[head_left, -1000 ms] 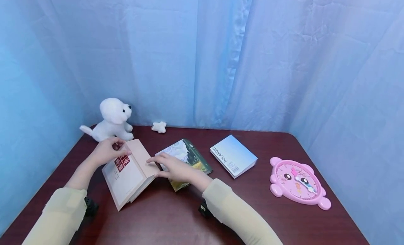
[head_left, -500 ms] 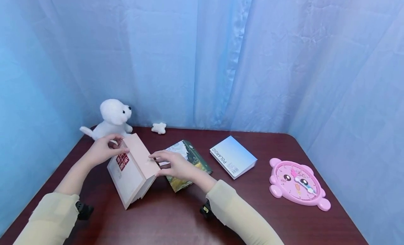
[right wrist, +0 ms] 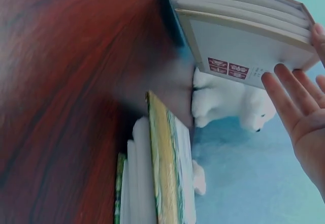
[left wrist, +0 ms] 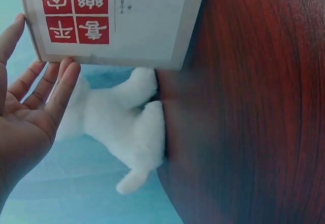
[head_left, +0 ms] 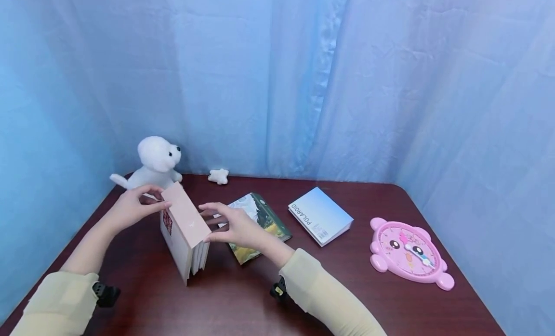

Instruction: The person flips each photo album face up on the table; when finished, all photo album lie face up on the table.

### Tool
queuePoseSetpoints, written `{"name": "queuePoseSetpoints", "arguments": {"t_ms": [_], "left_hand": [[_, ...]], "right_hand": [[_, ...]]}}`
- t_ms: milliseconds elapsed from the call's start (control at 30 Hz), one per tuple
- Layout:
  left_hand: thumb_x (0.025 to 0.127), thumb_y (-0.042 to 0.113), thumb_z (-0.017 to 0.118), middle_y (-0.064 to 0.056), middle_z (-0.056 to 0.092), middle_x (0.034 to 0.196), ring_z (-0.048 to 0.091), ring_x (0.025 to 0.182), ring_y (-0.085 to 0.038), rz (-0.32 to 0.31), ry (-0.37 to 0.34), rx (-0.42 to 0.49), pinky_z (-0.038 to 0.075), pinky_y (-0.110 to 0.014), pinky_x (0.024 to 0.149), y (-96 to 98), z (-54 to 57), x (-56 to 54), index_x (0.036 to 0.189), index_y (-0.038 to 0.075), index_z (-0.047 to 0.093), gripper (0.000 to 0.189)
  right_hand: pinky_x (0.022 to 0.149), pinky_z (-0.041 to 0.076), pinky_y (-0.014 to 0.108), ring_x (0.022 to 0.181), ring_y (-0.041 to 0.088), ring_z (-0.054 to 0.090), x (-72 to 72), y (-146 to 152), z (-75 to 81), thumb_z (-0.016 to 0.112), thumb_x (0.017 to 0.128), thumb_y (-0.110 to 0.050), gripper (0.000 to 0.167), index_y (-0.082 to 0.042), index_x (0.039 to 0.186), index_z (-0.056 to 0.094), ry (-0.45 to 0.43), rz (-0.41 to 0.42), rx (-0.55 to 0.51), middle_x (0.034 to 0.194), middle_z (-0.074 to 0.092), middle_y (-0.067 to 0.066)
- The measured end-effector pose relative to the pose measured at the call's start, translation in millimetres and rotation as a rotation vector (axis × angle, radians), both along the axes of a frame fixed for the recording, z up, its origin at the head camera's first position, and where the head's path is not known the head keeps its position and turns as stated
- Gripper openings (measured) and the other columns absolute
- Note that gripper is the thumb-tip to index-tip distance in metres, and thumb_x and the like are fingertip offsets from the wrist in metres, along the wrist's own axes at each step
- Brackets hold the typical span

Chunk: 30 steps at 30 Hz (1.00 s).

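A thick book with a pale pink spine [head_left: 186, 218] stands upright on the table, spine up. Its light cover [left wrist: 147, 28] bears red squares with white characters. My left hand [head_left: 132, 208] holds the far end of it, thumb on the spine edge and fingertips at the end edge. At the near end is my right hand [head_left: 240, 227], its thumb by the spine corner and its fingers [right wrist: 284, 97] against the other cover. Several leaves [right wrist: 244, 5] show between the covers. Partly behind my right hand lies a book with a painted landscape cover [head_left: 272, 223].
A white plush dog [head_left: 157, 154] sits at the back left, right behind the upright book. Near the back edge lies a small white plush piece [head_left: 218, 176]. A blue-white POLAROID album [head_left: 321, 215] and a pink toy clock [head_left: 409, 252] lie to the right on the dark red table [head_left: 243, 302].
Between both hands the pink-spined book has turned from leaning, with its red-marked cover facing up, to upright with the spine on top. The other things have stayed put.
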<state>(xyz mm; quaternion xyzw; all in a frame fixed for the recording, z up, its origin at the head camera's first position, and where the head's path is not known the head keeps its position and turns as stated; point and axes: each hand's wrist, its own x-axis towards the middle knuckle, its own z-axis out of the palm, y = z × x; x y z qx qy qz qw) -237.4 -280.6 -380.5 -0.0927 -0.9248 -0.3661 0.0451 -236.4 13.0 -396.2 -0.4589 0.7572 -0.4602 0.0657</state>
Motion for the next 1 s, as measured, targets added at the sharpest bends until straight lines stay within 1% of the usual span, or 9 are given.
{"name": "queuePoseSetpoints", "arguments": {"t_ms": [200,433,533,633,700,767,867,933,1000], "left_hand": [[0.087,0.043,0.065,-0.019,0.055,0.114,0.057,0.104,-0.039,0.025,-0.016,0.024,0.053,-0.05,0.079,-5.6,2.4,4.7,0.118,0.003,0.053,0.052],[0.088,0.043,0.064,-0.018,0.056,0.112,0.062,0.097,-0.031,0.029,-0.043,0.058,0.055,-0.038,0.076,-5.8,2.2,3.5,0.115,0.002,0.052,0.051],[0.089,0.042,0.063,-0.02,0.056,0.113,0.063,0.096,-0.03,0.021,-0.058,0.081,0.054,-0.044,0.081,-5.1,1.4,1.8,0.115,0.0,0.051,0.051],[0.09,0.042,0.062,-0.023,0.054,0.116,0.063,0.099,-0.035,0.011,-0.08,0.104,0.05,-0.053,0.087,-5.0,-1.5,-0.6,0.116,0.0,0.049,0.051],[0.091,0.042,0.061,-0.023,0.053,0.119,0.062,0.102,-0.036,0.006,-0.095,0.118,0.049,-0.054,0.088,-5.7,-4.8,-2.7,0.116,0.0,0.048,0.05],[0.091,0.041,0.06,-0.022,0.052,0.12,0.064,0.1,-0.031,0.0,-0.112,0.141,0.05,-0.051,0.088,-6.8,-8.6,-5.0,0.117,0.001,0.047,0.05],[0.091,0.04,0.061,-0.02,0.05,0.12,0.064,0.094,-0.016,-0.005,-0.131,0.167,0.053,-0.043,0.085,-8.8,-12.7,-7.3,0.117,0.001,0.046,0.05],[0.091,0.04,0.061,-0.02,0.049,0.119,0.061,0.091,-0.007,-0.006,-0.139,0.173,0.054,-0.039,0.083,-9.8,-13.7,-7.9,0.118,0.0,0.045,0.05],[0.092,0.04,0.06,-0.02,0.048,0.119,0.059,0.09,-0.004,-0.01,-0.149,0.181,0.055,-0.036,0.082,-10.2,-14.0,-8.0,0.118,0.0,0.044,0.051]], "right_hand": [[0.077,0.052,0.015,0.101,0.001,0.063,5.2,-9,1.2,0.079,0.075,-0.014,0.066,-0.009,0.133,0.047,-0.026,-0.045,-0.009,0.125,0.061,0.005],[0.076,0.052,0.014,0.097,0.002,0.064,8.8,-16,1.8,0.081,0.074,-0.02,0.053,-0.015,0.122,0.057,-0.047,-0.078,0.015,0.118,0.065,-0.001],[0.075,0.052,0.014,0.095,-0.001,0.064,10.7,-19,1.7,0.081,0.074,-0.023,0.052,-0.017,0.121,0.059,-0.044,-0.084,0.034,0.117,0.065,-0.002],[0.076,0.052,0.014,0.097,-0.002,0.063,12.5,-22,1.4,0.081,0.075,-0.025,0.052,-0.019,0.122,0.058,-0.052,-0.084,0.032,0.117,0.065,-0.003],[0.076,0.053,0.017,0.097,-0.001,0.063,13.4,-25,0.6,0.08,0.076,-0.025,0.052,-0.019,0.121,0.057,-0.072,-0.077,0.02,0.116,0.065,-0.003],[0.077,0.054,0.02,0.098,0.001,0.064,14.2,-27,-0.3,0.08,0.076,-0.025,0.051,-0.019,0.121,0.056,-0.086,-0.069,0.011,0.116,0.065,-0.003],[0.078,0.055,0.025,0.1,0.006,0.065,15.2,-29,-2.2,0.079,0.078,-0.023,0.05,-0.018,0.121,0.055,-0.097,-0.06,-0.003,0.117,0.064,-0.002],[0.079,0.055,0.025,0.101,0.007,0.065,16.0,-30,-3.2,0.078,0.078,-0.022,0.05,-0.018,0.122,0.055,-0.092,-0.063,-0.003,0.118,0.064,-0.002],[0.079,0.055,0.024,0.103,0.009,0.065,16.6,-30,-4.7,0.078,0.079,-0.022,0.051,-0.017,0.123,0.054,-0.089,-0.065,0.001,0.12,0.063,-0.001]]}}
